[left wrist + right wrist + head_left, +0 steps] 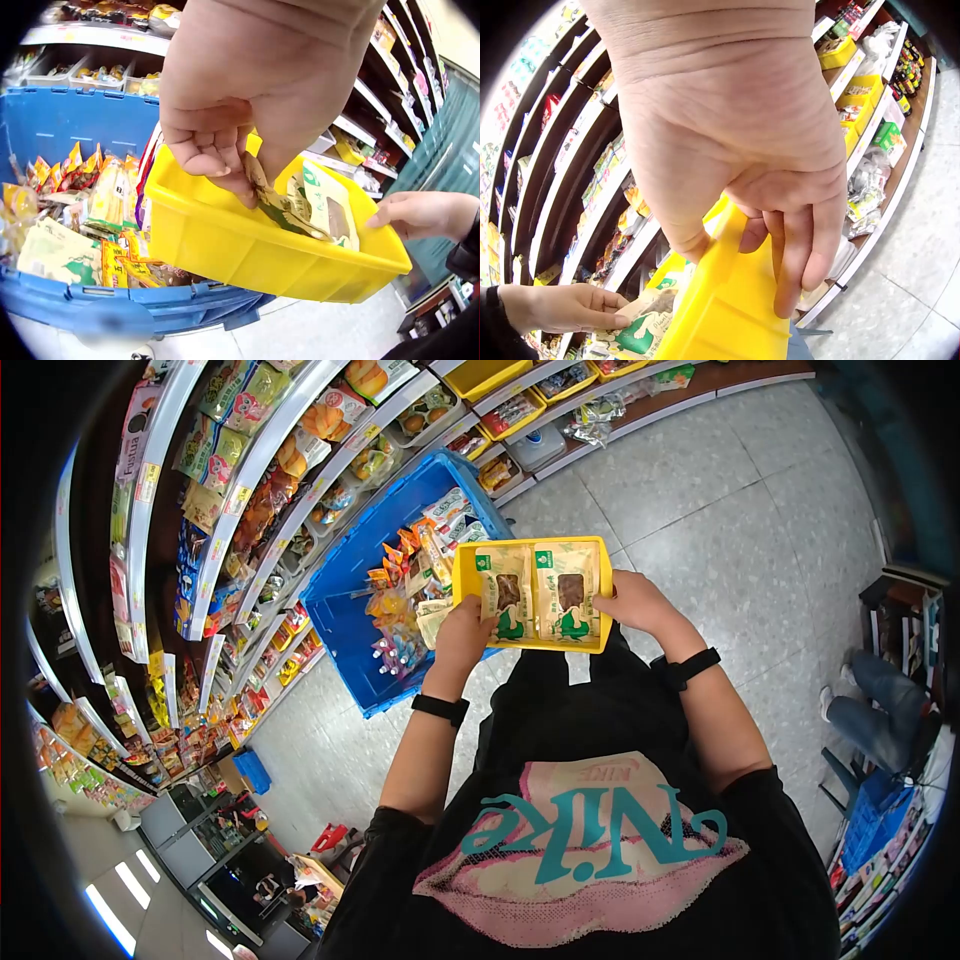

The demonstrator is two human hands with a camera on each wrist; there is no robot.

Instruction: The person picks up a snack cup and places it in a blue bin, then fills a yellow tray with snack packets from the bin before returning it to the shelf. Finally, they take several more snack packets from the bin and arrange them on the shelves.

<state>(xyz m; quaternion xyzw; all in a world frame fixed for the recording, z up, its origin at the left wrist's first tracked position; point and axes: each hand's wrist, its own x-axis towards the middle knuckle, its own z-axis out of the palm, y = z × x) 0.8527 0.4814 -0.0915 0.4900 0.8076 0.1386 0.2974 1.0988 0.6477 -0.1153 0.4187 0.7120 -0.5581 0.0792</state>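
In the head view, a yellow plastic bin (463, 573) is held up in front of the body. Two cream and green snack packets, a left one (510, 617) and a right one (566, 622), lie side by side in it. My left hand (463, 637) pinches the edge of the left packet at the bin's near left corner; the left wrist view shows that packet (289, 214) bent up between thumb and fingers. With thumb inside and fingers outside, my right hand (742, 165) grips the bin's right end wall.
A blue crate (335, 595) with bagged snacks (408, 575) stands just beyond the bin, beside stocked shelves (250, 490) on the left. Tiled floor (700, 490) stretches to the right. Someone's jeans-clad legs (885, 705) show at far right, near another blue crate (875, 820).
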